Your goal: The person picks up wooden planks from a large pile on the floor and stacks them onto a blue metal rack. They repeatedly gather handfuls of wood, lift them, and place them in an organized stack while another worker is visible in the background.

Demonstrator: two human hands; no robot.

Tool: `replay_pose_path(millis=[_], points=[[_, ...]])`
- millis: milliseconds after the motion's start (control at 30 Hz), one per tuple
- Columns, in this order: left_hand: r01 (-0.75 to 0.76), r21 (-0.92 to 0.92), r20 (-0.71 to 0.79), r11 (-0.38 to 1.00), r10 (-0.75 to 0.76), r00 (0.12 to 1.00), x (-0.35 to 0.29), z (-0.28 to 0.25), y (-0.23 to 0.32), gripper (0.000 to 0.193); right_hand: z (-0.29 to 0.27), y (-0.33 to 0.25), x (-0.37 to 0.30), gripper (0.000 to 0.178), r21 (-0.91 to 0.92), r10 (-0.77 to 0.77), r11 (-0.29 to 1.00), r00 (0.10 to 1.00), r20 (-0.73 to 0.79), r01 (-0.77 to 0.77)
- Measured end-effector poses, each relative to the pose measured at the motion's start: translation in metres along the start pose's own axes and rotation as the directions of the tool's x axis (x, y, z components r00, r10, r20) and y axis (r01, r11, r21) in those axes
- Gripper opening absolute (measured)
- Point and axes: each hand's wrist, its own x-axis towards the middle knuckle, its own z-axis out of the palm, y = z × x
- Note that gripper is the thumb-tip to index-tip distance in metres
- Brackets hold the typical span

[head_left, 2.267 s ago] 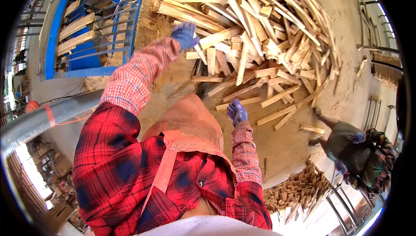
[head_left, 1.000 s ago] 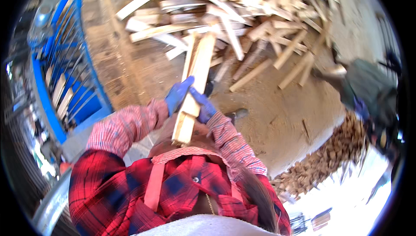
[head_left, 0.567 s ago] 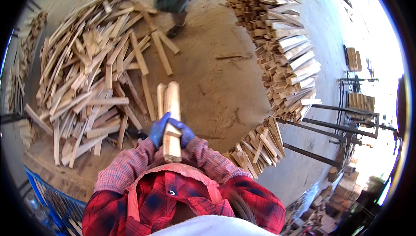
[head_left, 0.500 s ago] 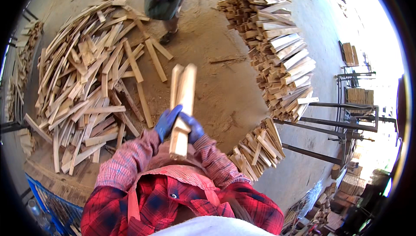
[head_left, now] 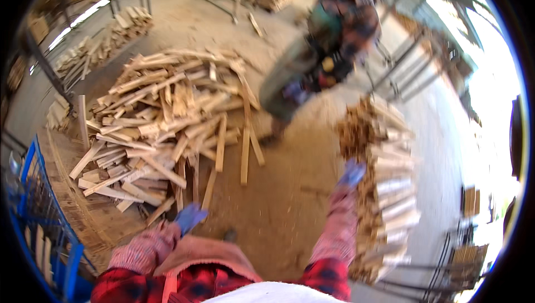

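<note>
The brown floor (head_left: 290,214), by which the lower middle of the frame is filled, is covered with dust and small scraps. A blue barred frame (head_left: 74,269) is placed at the lower left. Near the bottom, the gloved left hand (head_left: 190,218) is seen with loosely stretched fingers; nothing is held in them, and the loose wood pile (head_left: 167,119) is spread just beyond, in the left half. At the right of centre, the gloved right hand (head_left: 352,173) is seen at the left side of the wood stack (head_left: 393,191); because of blur, it cannot be told whether a piece is grasped. Farther away, a co-worker (head_left: 329,41) is seen at the upper middle, and a low wood row (head_left: 125,27) at the upper left.
</note>
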Motion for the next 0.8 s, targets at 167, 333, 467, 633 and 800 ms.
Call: replay_pose_path(millis=[167, 333, 467, 633, 800], points=[[0.311, -0.174, -0.072, 0.934, -0.327, 0.942, -0.055, -0.072, -0.101, 0.053, 0.176, 0.143, -0.326, 0.052, -0.685, 0.562, 0.701, 0.436, 0.703, 0.2], [0.339, -0.031, -0.313, 0.94, -0.331, 0.89, -0.05, -0.161, -0.168, 0.03, 0.302, 0.05, -0.562, 0.027, 0.302, -0.191, 0.801, -0.257, 0.947, 0.517], [0.637, -0.034, -0.242, 0.77, -0.625, 0.742, -0.075, -0.219, -0.302, 0.051, 0.33, -0.066, -0.668, 0.015, -0.487, 0.372, 0.847, -0.418, 0.829, -0.211], [0.718, 0.402, -0.566, 0.569, -0.462, 0.683, -0.046, -0.309, -0.388, 0.066, 0.347, 0.075, -0.647, 0.035, -0.644, 0.689, 0.724, -0.205, 0.695, 0.249], [0.522, 0.703, -0.291, 0.482, -0.475, 0.83, -0.008, -0.369, -0.468, 0.061, 0.348, 0.074, -0.645, 0.046, -0.931, 0.93, 0.365, -0.036, 0.365, 0.016]])
